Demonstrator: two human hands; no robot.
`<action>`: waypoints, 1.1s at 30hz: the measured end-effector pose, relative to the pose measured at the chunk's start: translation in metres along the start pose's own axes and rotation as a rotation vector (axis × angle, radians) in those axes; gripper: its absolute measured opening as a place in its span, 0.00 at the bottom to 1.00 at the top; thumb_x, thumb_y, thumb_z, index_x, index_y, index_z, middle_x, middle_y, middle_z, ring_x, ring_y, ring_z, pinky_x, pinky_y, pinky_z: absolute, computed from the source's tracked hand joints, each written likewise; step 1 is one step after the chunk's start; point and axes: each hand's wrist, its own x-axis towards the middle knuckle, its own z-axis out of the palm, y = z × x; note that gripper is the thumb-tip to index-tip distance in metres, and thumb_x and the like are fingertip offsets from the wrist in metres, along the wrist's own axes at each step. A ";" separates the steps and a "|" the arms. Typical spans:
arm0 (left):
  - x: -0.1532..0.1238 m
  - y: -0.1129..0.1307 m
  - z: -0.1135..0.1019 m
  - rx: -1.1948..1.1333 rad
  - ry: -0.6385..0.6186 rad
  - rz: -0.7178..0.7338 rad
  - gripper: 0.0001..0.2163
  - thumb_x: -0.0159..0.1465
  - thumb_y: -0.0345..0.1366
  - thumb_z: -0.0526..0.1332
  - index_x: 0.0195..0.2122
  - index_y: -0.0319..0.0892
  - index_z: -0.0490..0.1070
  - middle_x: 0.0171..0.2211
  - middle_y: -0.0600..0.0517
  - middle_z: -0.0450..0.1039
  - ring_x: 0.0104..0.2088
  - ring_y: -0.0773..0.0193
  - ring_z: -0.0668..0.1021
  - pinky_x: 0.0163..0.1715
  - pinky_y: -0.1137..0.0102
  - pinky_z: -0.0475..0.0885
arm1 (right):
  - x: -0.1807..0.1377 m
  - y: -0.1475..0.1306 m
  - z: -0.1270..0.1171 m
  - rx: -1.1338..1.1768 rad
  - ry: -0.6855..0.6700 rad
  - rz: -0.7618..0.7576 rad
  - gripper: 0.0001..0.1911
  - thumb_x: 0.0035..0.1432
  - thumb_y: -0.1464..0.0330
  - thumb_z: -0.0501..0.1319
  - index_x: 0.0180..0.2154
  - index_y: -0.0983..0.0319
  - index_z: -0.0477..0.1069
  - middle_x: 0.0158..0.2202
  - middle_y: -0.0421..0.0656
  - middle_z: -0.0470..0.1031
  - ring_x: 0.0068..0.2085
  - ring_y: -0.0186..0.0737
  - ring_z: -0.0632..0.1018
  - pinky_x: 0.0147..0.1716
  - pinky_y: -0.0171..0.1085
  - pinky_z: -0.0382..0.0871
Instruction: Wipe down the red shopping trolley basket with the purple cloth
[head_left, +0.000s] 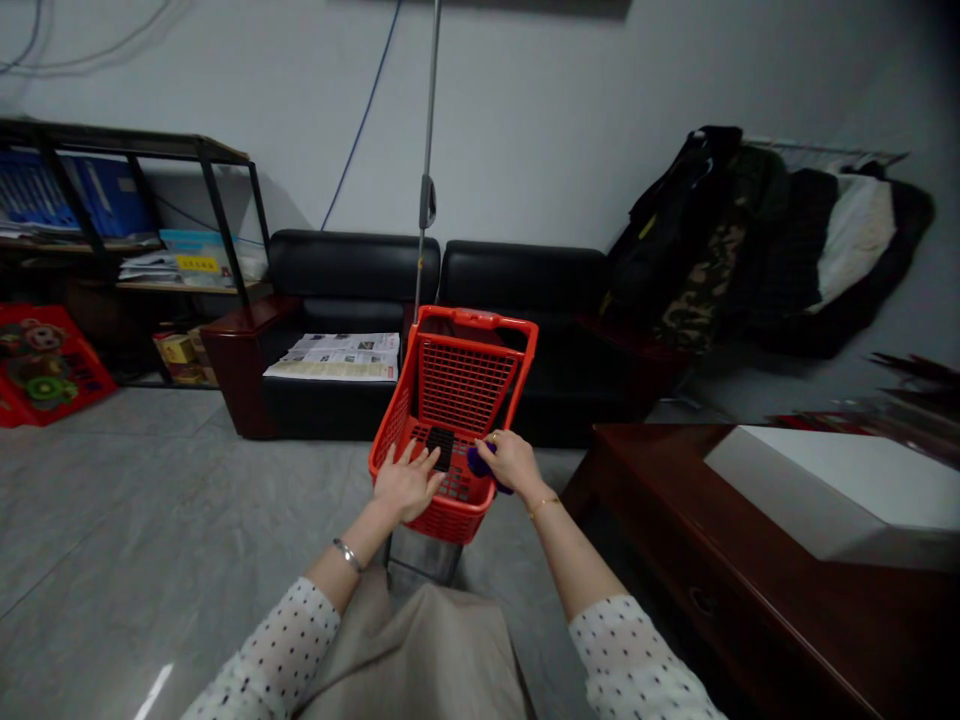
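Note:
A small red plastic shopping basket on a metal frame stands on the floor right in front of me. My left hand lies on its near left rim with the fingers spread, beside a dark flat object in the basket. My right hand is curled round a dark blue-purple object at the basket's near right rim. What that object is I cannot make out.
A black sofa with newspapers stands behind the basket. A dark wooden table with a white slab is at my right. A metal shelf is at the left, hung coats at the right, and a thin pole rises behind.

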 end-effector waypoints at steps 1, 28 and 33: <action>0.002 0.002 0.000 0.010 0.014 -0.027 0.27 0.72 0.50 0.41 0.68 0.48 0.56 0.65 0.50 0.63 0.69 0.52 0.56 0.67 0.47 0.47 | -0.006 -0.005 0.002 0.000 0.017 0.001 0.17 0.65 0.63 0.56 0.27 0.59 0.76 0.29 0.41 0.78 0.33 0.35 0.75 0.35 0.33 0.62; 0.026 -0.036 -0.001 0.031 0.150 0.026 0.24 0.71 0.43 0.46 0.63 0.40 0.65 0.66 0.48 0.61 0.71 0.50 0.46 0.69 0.50 0.46 | -0.033 -0.063 0.029 -0.220 0.223 0.213 0.16 0.65 0.65 0.56 0.28 0.63 0.77 0.27 0.48 0.77 0.31 0.42 0.76 0.35 0.40 0.58; 0.024 -0.041 -0.002 0.009 0.157 0.022 0.23 0.71 0.43 0.46 0.63 0.44 0.65 0.65 0.51 0.63 0.71 0.52 0.48 0.69 0.48 0.46 | -0.046 -0.054 0.015 -0.111 0.157 0.078 0.17 0.66 0.59 0.55 0.33 0.61 0.77 0.31 0.47 0.78 0.34 0.42 0.76 0.39 0.40 0.61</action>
